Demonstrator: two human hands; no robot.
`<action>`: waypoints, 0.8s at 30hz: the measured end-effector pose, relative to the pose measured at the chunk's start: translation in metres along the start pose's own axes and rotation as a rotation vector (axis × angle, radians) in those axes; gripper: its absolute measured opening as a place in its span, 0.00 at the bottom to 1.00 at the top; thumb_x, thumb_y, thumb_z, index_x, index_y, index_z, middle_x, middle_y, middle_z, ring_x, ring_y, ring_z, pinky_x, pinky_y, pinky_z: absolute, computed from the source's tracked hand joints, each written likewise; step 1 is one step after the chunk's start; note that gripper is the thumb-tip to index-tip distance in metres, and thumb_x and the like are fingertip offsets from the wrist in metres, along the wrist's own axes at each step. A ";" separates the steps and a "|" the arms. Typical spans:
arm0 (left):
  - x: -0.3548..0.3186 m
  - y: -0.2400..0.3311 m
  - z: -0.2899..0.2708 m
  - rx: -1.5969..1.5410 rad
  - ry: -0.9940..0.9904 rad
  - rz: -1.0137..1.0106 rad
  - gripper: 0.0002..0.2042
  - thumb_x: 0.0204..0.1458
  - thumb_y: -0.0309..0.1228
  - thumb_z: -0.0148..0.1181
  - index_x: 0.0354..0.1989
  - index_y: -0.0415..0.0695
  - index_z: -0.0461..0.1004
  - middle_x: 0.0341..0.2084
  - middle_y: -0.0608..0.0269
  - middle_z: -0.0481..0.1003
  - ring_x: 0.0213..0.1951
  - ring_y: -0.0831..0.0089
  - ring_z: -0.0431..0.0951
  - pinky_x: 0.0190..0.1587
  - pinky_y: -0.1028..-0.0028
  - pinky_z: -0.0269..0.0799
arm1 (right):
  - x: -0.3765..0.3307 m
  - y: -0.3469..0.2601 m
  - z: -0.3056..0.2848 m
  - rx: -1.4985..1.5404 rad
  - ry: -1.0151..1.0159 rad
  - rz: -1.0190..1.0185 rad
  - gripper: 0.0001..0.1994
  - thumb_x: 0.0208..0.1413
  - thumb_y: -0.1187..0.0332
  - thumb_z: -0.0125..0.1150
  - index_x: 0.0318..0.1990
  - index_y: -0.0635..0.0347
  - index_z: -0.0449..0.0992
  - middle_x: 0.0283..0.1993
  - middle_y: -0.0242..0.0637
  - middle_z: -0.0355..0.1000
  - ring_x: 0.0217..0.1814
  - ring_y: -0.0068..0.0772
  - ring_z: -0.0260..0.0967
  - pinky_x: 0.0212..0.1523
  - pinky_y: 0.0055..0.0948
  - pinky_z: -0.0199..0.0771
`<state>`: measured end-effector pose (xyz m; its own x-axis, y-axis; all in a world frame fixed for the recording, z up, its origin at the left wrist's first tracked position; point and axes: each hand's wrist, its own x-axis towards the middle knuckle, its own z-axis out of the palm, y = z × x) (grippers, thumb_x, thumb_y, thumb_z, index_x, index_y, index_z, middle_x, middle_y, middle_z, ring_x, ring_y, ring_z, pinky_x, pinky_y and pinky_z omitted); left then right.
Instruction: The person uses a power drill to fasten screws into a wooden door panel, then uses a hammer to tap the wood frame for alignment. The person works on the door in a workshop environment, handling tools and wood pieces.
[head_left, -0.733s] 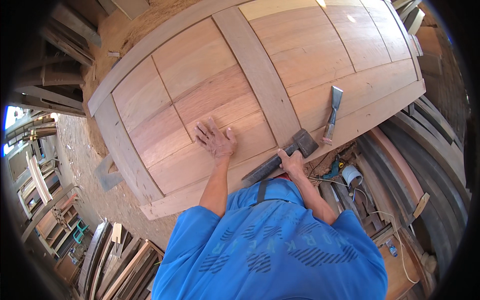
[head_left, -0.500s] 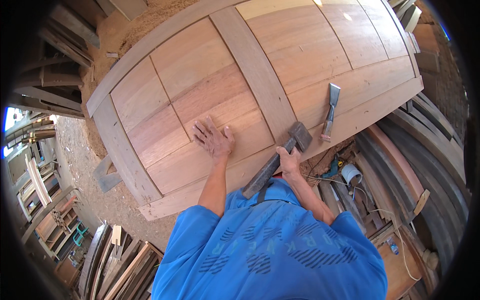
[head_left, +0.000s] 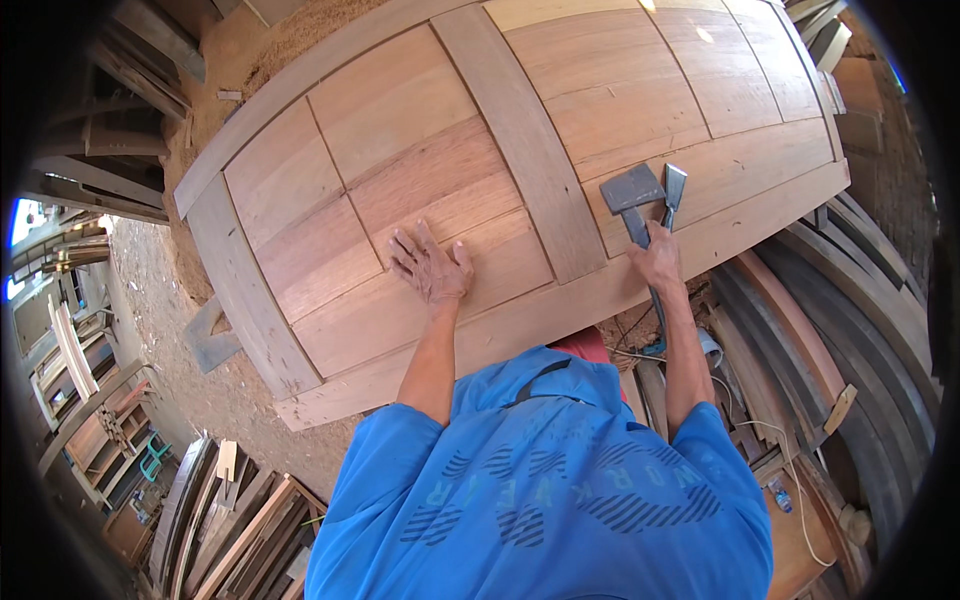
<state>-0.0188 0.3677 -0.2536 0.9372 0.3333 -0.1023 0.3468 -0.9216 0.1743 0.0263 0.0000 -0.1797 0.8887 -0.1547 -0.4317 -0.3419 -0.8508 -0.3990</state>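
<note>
- Right hand grips a hammer; its handle is mostly hidden; chisel at 3 o'clock.
- Left hand lies flat, open, on the door, near its edge.

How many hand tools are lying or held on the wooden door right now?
2. A hammer is gripped in the right hand, its head over the wooden door near the front rail. A chisel lies just right of the hammer head. More could be hidden under the person.
</note>
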 end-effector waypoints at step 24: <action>0.000 0.002 -0.001 -0.001 -0.021 -0.022 0.41 0.54 0.47 0.54 0.73 0.44 0.47 0.72 0.31 0.40 0.73 0.36 0.34 0.71 0.39 0.27 | -0.030 0.002 0.021 0.115 -0.005 -0.003 0.14 0.43 0.66 0.65 0.33 0.67 0.74 0.32 0.60 0.74 0.40 0.63 0.75 0.43 0.51 0.72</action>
<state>-0.0185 0.3661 -0.2526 0.9284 0.3496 -0.1264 0.3676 -0.9139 0.1725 -0.0076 0.0140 -0.1847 0.8885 -0.1494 -0.4339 -0.3721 -0.7881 -0.4904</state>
